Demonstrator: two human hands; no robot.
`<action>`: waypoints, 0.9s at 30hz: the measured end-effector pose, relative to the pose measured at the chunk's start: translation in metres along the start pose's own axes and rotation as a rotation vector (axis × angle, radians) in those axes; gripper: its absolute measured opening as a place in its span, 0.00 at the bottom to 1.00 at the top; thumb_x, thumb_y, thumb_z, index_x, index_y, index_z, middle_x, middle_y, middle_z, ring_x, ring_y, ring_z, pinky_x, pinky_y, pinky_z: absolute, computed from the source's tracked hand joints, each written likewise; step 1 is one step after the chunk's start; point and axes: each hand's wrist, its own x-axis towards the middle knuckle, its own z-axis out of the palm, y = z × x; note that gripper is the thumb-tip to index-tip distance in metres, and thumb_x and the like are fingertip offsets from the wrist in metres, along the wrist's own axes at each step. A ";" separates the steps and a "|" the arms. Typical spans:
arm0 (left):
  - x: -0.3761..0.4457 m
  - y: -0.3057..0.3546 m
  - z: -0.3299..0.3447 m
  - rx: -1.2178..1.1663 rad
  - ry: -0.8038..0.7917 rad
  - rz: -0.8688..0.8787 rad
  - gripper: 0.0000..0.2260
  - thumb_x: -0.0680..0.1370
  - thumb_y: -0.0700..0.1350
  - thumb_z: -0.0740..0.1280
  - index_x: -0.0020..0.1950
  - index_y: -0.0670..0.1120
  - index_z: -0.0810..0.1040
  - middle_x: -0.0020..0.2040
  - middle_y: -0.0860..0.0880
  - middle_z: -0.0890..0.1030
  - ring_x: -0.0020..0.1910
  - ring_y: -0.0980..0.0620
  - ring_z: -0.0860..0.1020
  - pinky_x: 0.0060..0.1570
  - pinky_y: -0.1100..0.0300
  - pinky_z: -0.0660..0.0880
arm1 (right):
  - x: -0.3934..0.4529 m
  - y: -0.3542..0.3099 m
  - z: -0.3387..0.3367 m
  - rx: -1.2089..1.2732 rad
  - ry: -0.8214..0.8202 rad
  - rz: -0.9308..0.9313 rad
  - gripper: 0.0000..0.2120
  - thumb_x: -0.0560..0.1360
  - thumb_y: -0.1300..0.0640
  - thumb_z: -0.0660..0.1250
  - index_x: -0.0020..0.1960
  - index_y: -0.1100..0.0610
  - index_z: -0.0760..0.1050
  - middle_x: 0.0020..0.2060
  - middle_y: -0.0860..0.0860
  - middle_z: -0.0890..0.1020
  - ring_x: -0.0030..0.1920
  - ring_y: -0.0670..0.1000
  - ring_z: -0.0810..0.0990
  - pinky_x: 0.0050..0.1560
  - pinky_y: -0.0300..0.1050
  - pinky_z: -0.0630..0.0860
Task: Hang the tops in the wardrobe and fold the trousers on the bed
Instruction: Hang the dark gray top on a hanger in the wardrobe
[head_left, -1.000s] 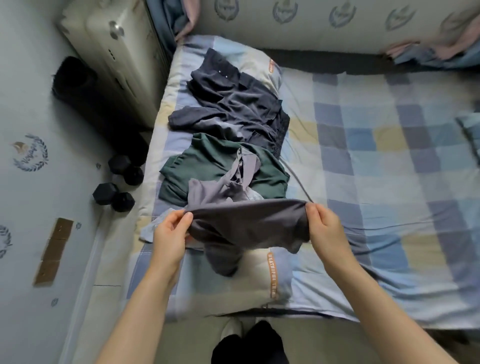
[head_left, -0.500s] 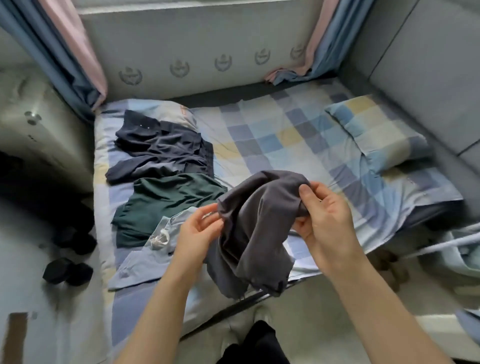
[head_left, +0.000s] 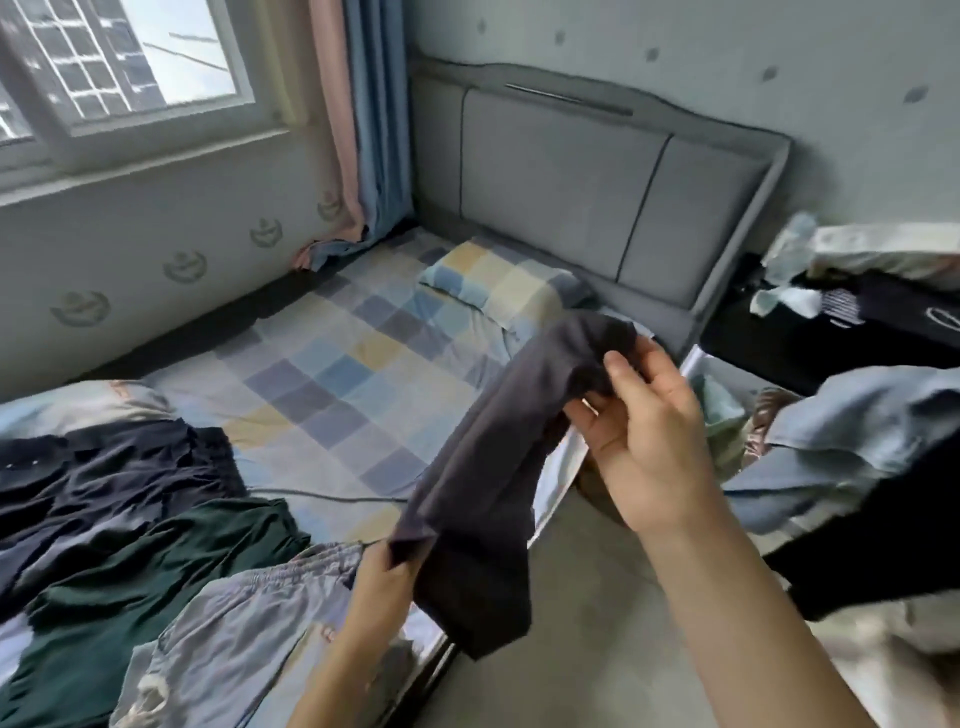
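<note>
Both hands grasp the dark grey garment (head_left: 488, 467): the right hand (head_left: 644, 426) pinches its upper end between thumb and fingers at centre right of the frame, and the left hand (head_left: 382, 582) grips a lower corner near the bottom centre. The cloth hangs slack between the two grips, held in the air above the near edge of the bed (head_left: 337, 374) — its tail droops over the floor (head_left: 587, 623) beside the bed frame (whether it is a top or trousers cannot be told from here).

On the bed, at the lower left of the frame, lies a pale grey-blue garment with an elastic waistband (head_left: 239, 639), just beside the left hand. A dark green garment (head_left: 150, 582) lies next to it, and a navy garment (head_left: 104, 483) is crumpled further up the left edge. The checked sheet runs to a matching pillow (head_left: 498, 286) against the grey padded headboard (head_left: 597, 192).

At upper left is a window (head_left: 124, 67), with pink and blue curtains (head_left: 363, 130) hanging down to the bed's far corner. On the right edge — partly blurred — more clothing is heaped, a light blue piece (head_left: 852, 431) over something black.
</note>
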 end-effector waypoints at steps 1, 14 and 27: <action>0.001 0.011 0.007 -0.029 0.029 0.012 0.10 0.76 0.43 0.72 0.35 0.49 0.80 0.32 0.53 0.80 0.37 0.50 0.76 0.38 0.55 0.71 | 0.007 -0.013 -0.020 -0.004 0.035 -0.034 0.12 0.81 0.65 0.57 0.59 0.56 0.75 0.47 0.55 0.83 0.48 0.50 0.83 0.45 0.44 0.80; -0.036 0.175 0.243 -0.271 -0.274 0.144 0.12 0.80 0.33 0.60 0.39 0.36 0.80 0.35 0.41 0.79 0.35 0.47 0.79 0.36 0.57 0.77 | 0.018 -0.102 -0.262 -0.384 0.185 0.080 0.12 0.79 0.64 0.62 0.61 0.59 0.77 0.55 0.50 0.82 0.58 0.49 0.79 0.61 0.42 0.73; -0.084 0.238 0.433 -0.536 -0.524 0.165 0.12 0.82 0.35 0.57 0.46 0.37 0.79 0.39 0.41 0.85 0.37 0.46 0.85 0.43 0.53 0.83 | -0.011 -0.143 -0.404 -0.775 0.376 0.159 0.15 0.75 0.50 0.70 0.59 0.50 0.73 0.51 0.48 0.81 0.50 0.46 0.80 0.52 0.39 0.74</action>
